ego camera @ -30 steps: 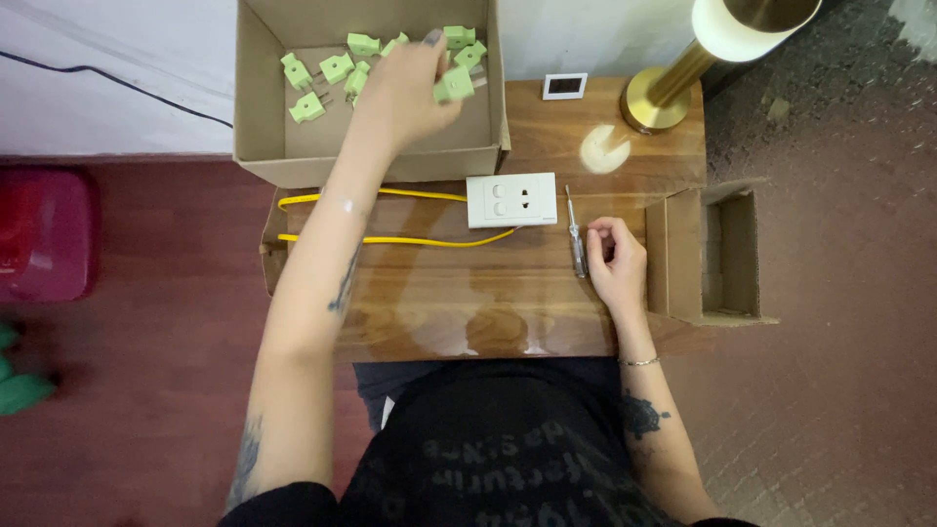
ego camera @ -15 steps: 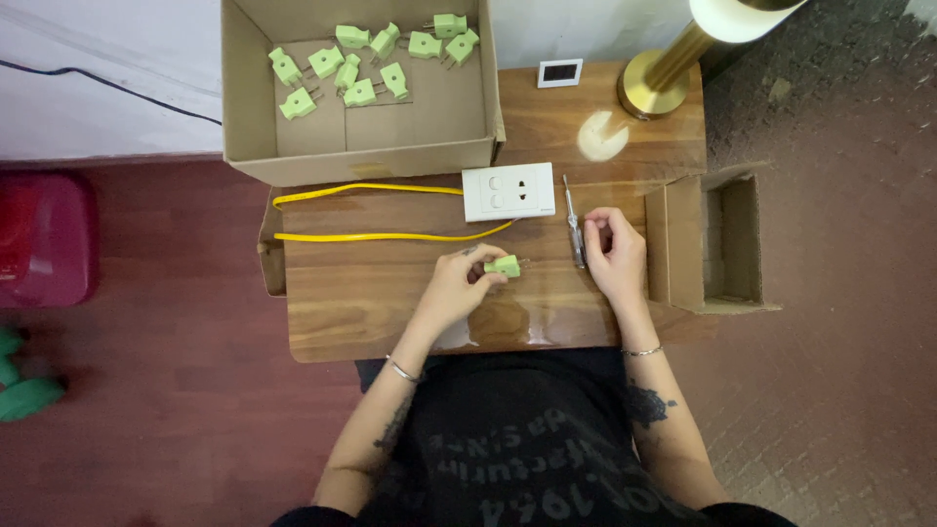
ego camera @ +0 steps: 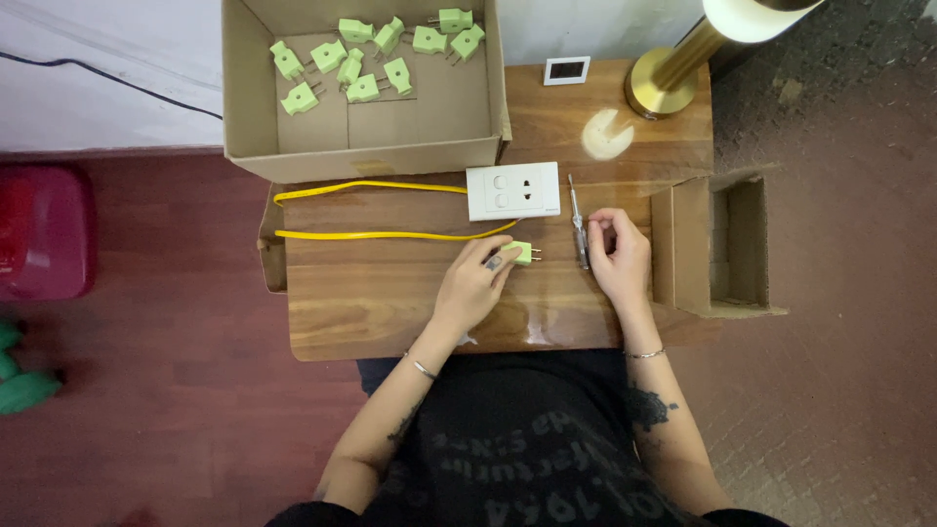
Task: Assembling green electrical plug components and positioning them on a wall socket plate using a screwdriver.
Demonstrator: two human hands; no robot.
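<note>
Green plug sits on the worktop just below the white socket plate, prongs pointing right. Left hand has its grip clamped on the plug body w/ fingertips. Right hand rests beside the screwdriver; fingers curled at the handle end, can't tell if the grip is closed on it. For a clean job: pin the plug flat, prongs clear of the yellow wire, screw side up, driver brought in square. Spare plugs lie in the cardboard box at back; small open box to the right.
</note>
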